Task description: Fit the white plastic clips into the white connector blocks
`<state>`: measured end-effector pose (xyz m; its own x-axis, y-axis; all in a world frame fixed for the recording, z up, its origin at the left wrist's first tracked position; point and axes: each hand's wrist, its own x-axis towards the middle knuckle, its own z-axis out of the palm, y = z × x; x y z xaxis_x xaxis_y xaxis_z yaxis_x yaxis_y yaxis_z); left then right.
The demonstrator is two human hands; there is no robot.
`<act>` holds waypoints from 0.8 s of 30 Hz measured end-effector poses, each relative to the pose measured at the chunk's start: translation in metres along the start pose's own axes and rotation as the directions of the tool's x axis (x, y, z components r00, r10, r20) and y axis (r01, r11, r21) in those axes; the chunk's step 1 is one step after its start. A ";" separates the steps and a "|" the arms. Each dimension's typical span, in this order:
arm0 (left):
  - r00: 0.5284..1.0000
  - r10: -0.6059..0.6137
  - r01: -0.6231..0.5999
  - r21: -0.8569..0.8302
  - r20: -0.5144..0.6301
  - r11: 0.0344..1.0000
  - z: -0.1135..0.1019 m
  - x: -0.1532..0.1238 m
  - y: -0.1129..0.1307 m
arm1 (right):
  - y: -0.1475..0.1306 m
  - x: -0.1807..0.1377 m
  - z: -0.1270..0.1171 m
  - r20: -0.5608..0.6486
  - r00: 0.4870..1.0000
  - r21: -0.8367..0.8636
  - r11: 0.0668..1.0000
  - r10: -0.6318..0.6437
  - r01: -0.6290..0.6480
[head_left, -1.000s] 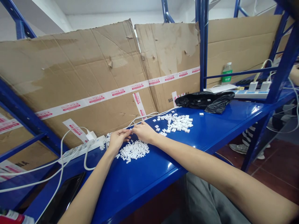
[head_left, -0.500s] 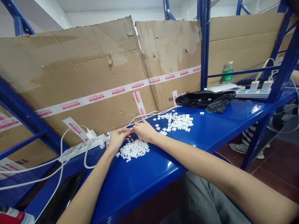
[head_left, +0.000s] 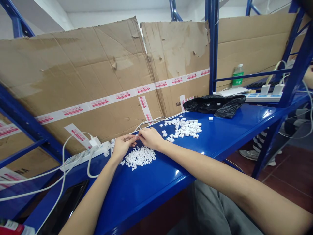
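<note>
My left hand (head_left: pixel 124 144) and my right hand (head_left: pixel 150 137) meet fingertip to fingertip above the blue tabletop (head_left: pixel 146 186). Between thumb and fingers, the left one pinches a small white plastic piece (head_left: pixel 137 135), only a sliver of which shows. The right fingers are closed at the same spot, and what they hold is hidden behind the knuckles. Just below both hands lies a heap of tiny white plastic parts (head_left: pixel 140 157). Beyond my right wrist spreads a pile of larger, block-like white plastic pieces (head_left: pixel 187 127).
A white power strip (head_left: pixel 88 155) with a plug and looping cables runs along the left. Behind stands a cardboard panel (head_left: pixel 97 75). A black plastic bag (head_left: pixel 215 104) lies at the back right, near a green-labelled bottle (head_left: pixel 238 76). A dark phone-like slab (head_left: pixel 65 205) rests lower left.
Both hands stay at the same place with fingers together. The whole view has shifted very slightly; the heaps look the same.
</note>
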<state>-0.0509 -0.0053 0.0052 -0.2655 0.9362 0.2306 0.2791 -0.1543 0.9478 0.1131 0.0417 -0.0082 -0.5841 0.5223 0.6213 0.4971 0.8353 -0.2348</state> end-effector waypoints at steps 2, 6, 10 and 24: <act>1.000 0.014 -0.014 -0.007 0.002 1.000 0.000 0.000 -0.001 | 0.000 -0.001 0.000 -0.024 1.000 0.043 0.999 0.017 -0.016; 0.999 0.039 -0.039 -0.008 0.013 0.999 -0.001 0.001 -0.003 | 0.004 0.001 0.006 -0.056 0.996 0.176 0.983 0.065 -0.055; 0.997 0.062 -0.062 0.003 0.037 0.998 0.002 0.000 -0.002 | 0.015 0.006 0.017 -0.007 0.995 0.342 0.935 0.099 -0.091; 0.982 0.157 -0.170 0.122 0.108 0.978 0.003 -0.004 0.006 | 0.032 0.010 0.019 0.164 0.959 0.699 0.659 0.232 -0.279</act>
<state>-0.0450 -0.0093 0.0088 -0.1170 0.9291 0.3509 0.4310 -0.2709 0.8607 0.1108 0.0765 -0.0241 -0.5499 0.7229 0.4185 0.0424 0.5245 -0.8504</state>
